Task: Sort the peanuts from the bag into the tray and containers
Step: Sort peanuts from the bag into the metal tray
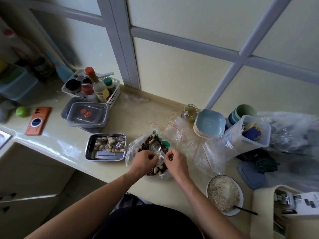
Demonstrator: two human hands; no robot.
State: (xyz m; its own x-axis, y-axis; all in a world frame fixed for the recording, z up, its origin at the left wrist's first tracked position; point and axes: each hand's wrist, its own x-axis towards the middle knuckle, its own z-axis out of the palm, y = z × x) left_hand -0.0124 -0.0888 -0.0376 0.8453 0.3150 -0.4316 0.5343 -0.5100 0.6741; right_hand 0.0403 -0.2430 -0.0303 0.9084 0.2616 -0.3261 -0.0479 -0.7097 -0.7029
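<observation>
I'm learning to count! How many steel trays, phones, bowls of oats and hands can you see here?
Steel tray: 1
Orange phone: 1
Bowl of oats: 1
Hands: 2, left hand and right hand, both pinching a small clear bag
Total: 5

A pale cream countertop (57, 136) runs beneath large frosted window panes (181, 19) framed in grey-white bars (181, 43), daylight glowing softly through.

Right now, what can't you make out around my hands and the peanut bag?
Head view only.
Inside the small clear bag: hidden by the left hand and right hand pinching it.
Near end of the peanut bag: under both hands.
The shelf bottles, top left: blurred.
The printed box: cut off by the right edge.
</observation>
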